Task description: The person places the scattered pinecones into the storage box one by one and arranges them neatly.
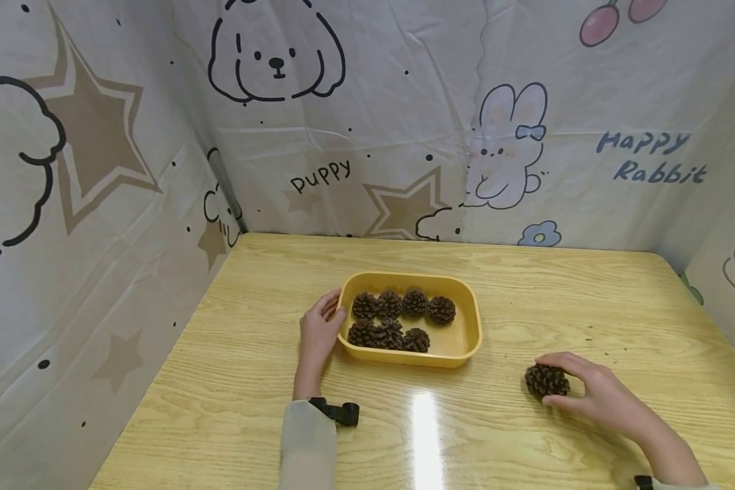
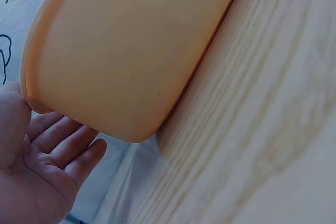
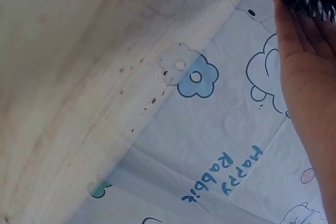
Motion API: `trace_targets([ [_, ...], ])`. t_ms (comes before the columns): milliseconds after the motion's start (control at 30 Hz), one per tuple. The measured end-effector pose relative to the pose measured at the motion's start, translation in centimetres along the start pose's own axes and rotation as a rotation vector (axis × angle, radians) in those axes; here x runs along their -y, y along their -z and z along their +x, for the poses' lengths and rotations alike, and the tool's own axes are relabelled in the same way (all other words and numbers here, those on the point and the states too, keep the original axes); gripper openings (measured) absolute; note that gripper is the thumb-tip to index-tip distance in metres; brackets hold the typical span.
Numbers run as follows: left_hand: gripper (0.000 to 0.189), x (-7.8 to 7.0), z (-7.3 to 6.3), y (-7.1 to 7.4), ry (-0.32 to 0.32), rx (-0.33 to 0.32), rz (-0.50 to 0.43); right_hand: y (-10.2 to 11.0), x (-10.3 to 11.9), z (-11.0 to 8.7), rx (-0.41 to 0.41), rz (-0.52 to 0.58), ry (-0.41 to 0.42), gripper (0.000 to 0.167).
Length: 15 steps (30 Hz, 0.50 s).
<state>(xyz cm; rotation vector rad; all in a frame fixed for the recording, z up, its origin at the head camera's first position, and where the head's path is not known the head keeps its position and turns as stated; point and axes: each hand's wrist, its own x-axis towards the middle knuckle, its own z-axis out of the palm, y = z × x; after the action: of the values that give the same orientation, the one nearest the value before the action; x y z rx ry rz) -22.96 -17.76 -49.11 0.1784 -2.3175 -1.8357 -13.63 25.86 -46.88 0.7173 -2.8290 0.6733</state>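
Observation:
At the left end of a yellow plastic tray [image 1: 459, 357], my left hand [image 1: 320, 325] holds the rim. The thumb lies at the rim, and the other fingers [image 2: 63, 142] reach along the outside of the end wall, their tips partly hidden behind it in the left wrist view. Several brown pine cones [image 1: 389, 304] sit in the tray in two rows, toward its left and middle. My right hand [image 1: 600, 391] grips another pine cone [image 1: 546, 380] to the right of the tray, between thumb and fingers. That cone shows only partly at the top corner of the right wrist view.
The tray stands on a light wood-grain table [image 1: 239, 381]. Small dark specks [image 1: 590, 339] lie on the tabletop beyond my right hand. A printed cloth [image 1: 398, 136] with cartoon figures hangs behind the table and along its sides.

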Motion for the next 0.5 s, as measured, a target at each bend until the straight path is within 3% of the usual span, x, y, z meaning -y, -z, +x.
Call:
trace_targets([
  [500,0.042,-0.03,0.02,0.00,0.012,0.008,0.004,0.01,-0.17,0.21,-0.074,0.054,0.023,0.058],
])
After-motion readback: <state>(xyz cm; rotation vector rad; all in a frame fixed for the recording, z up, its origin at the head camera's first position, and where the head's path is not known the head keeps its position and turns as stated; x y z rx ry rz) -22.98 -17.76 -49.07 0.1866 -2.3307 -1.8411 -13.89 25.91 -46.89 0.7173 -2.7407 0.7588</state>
